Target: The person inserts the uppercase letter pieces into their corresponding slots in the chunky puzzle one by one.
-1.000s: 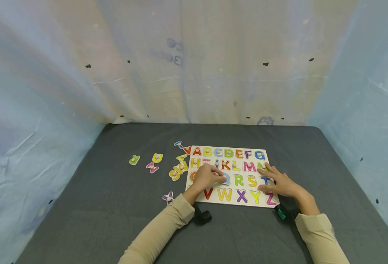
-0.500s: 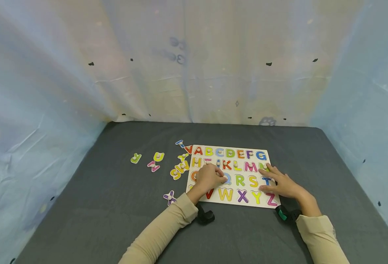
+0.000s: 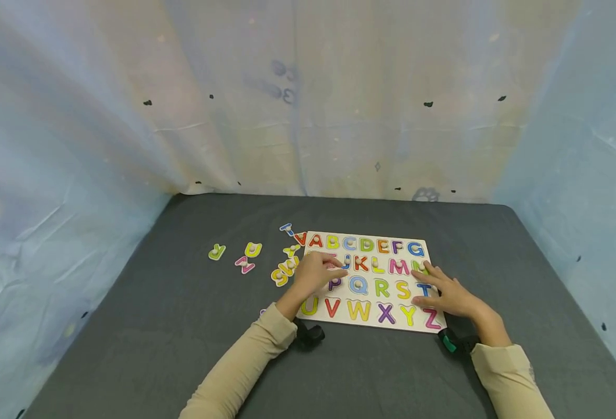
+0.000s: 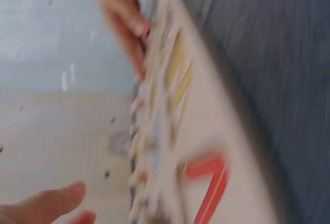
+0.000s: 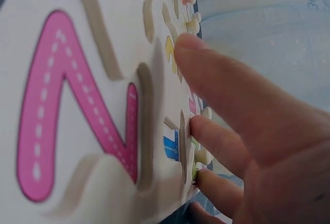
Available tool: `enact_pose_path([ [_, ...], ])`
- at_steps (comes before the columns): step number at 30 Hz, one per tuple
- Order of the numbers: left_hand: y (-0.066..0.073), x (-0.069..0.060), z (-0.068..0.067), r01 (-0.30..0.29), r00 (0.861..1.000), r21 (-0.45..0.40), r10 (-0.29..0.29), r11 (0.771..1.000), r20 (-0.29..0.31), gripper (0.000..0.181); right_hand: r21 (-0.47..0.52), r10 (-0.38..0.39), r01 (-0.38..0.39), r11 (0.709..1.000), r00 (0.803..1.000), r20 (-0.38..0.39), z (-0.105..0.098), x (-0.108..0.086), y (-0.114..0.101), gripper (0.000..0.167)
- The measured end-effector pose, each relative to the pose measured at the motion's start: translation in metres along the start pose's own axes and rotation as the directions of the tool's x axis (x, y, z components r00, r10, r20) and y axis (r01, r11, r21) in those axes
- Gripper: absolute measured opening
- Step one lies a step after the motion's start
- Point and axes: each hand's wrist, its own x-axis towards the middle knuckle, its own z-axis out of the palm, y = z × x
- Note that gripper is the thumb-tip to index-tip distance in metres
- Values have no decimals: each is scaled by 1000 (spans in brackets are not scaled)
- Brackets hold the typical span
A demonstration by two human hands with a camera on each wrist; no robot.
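Observation:
A wooden alphabet puzzle board (image 3: 370, 323) lies on the dark table, with several knobbed letters in its upper rows and painted recesses lower down. My left hand (image 3: 313, 274) hovers over the board's left part, near the purple P. Its thumb and finger (image 4: 49, 203) are apart in the left wrist view, with nothing between them. The light blue Q (image 3: 358, 285) lies in its place in the third row. My right hand (image 3: 449, 294) rests on the board's right edge, fingers spread, beside the blue T recess (image 5: 171, 144) and the pink Z recess (image 5: 38, 115).
Loose knobbed letters lie left of the board: a green R (image 3: 216, 252), a yellow U (image 3: 253, 250), a pink Z (image 3: 244, 265), a yellow S (image 3: 279, 277), a yellow W (image 3: 289, 266) and a blue T (image 3: 287, 230). Fabric walls stand behind and beside the table.
My left hand has let go of the Q and moved left and slightly up, uncovering the P. Its forearm now hides most of the loose purple X. My right hand stays where it was.

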Motion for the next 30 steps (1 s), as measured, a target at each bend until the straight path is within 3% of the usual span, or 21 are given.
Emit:
enact_pose_path([
  [6,-31,4,-40,12,989,-104,-27,994,-144,25,16,-14,14,1000,1000,2,1,0,-1,81],
  [10,-57,4,-71,38,958,-105,-66,994,-278,27,36,-16,16,999,1000,1,1,0,-2,81],
  [14,-80,5,-98,77,912,-123,-120,989,-392,31,54,-21,21,998,1000,-5,0,-1,-1,80],
  [20,-110,4,-127,195,837,-157,-248,968,-488,33,63,-35,37,997,999,-23,1,-6,2,78],
  [26,-140,1,-145,359,734,-170,-390,918,-556,33,59,-35,37,998,999,-34,3,-5,2,77],
  [28,-149,0,-149,403,710,-173,-426,899,-561,33,60,-35,37,998,999,-35,3,-4,1,78],
  [30,-157,-1,-151,447,694,-169,-460,878,-553,35,60,-31,33,998,999,-34,3,-3,1,78],
])
